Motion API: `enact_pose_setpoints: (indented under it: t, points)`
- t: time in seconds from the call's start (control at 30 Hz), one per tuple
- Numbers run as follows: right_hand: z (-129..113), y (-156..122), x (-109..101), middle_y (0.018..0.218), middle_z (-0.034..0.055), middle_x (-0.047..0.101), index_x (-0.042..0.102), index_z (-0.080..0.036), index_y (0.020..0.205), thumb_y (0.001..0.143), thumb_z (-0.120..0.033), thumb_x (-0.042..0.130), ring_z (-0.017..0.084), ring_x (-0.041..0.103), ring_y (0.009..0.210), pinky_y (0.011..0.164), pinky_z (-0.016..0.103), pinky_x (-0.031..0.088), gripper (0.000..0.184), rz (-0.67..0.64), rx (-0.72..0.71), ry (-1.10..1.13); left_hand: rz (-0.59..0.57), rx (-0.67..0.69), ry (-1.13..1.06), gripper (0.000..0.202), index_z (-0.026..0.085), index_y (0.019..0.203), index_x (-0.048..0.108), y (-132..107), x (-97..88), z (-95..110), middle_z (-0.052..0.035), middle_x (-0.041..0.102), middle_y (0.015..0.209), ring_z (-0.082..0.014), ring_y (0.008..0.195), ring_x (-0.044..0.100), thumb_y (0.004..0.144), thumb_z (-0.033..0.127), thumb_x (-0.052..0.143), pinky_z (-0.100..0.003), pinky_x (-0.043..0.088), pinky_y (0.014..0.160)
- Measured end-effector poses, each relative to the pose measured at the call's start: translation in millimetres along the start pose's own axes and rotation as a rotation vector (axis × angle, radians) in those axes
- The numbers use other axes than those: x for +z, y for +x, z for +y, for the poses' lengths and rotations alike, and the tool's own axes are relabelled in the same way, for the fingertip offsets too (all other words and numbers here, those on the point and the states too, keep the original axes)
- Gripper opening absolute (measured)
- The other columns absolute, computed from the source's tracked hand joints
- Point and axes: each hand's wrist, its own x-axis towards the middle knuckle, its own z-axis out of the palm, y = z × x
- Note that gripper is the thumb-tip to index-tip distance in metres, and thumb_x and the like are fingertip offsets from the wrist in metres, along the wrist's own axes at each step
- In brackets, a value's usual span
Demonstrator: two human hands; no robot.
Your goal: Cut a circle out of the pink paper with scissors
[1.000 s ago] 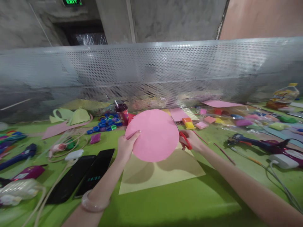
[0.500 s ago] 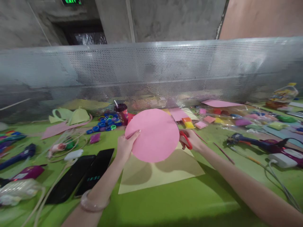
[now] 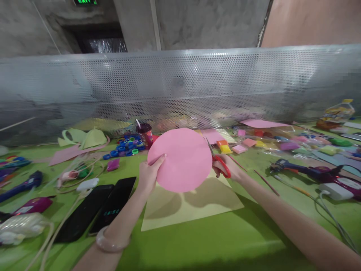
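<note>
A round sheet of pink paper point(image 3: 182, 160) is held up above the table, facing me. My left hand point(image 3: 149, 174) pinches its left edge, thumb on the near face and the other fingers hidden behind. In my right hand point(image 3: 227, 165) are scissors point(image 3: 222, 165) with red handles. Their blades point up and to the left along the right edge of the pink circle; whether they touch the paper I cannot tell. Under the circle a pale yellow sheet point(image 3: 194, 210) lies on the green table, with shadows of the paper and hands across it.
Two black phones point(image 3: 113, 207) lie left of my left forearm. Blue bottle caps point(image 3: 126, 146) and a dark cup point(image 3: 145, 133) with a straw stand behind. Glue guns point(image 3: 310, 171) and cables lie at the right. A perforated metal panel point(image 3: 180, 86) closes off the back.
The pink circle has shifted slightly left and up with my left hand. The scissors have tilted a little, and their blades show more clearly beside the paper's edge.
</note>
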Motion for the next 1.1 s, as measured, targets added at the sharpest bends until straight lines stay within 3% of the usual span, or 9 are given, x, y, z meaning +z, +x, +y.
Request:
enact_pose_setpoints:
  t: [0.47, 1.1]
  points:
    - [-1.7, -1.4, 2.2, 0.042, -0.0061, 0.045, 0.042, -0.018, 0.063, 0.069, -0.020, 0.044, 0.008, 0.046, 0.038, 0.040, 0.019, 0.039, 0.007, 0.002, -0.018, 0.001, -0.024, -0.006, 0.024, 0.041, 0.009, 0.081, 0.070, -0.8, 0.2, -0.4, -0.0115, 0.070, 0.079, -0.0247, 0.071, 0.065, 0.050, 0.035, 0.076, -0.030, 0.053, 0.059]
    - [-5.7, -2.4, 1.2, 0.038, -0.0058, 0.045, 0.040, -0.018, 0.058, 0.069, -0.020, 0.042, 0.006, 0.041, 0.035, 0.035, 0.017, 0.034, 0.011, 0.044, -0.008, -0.088, -0.035, 0.032, 0.098, 0.040, 0.010, 0.080, 0.069, 0.6, -2.6, -3.6, -0.0114, 0.070, 0.079, -0.0256, 0.071, 0.066, 0.051, 0.036, 0.075, -0.029, 0.052, 0.057]
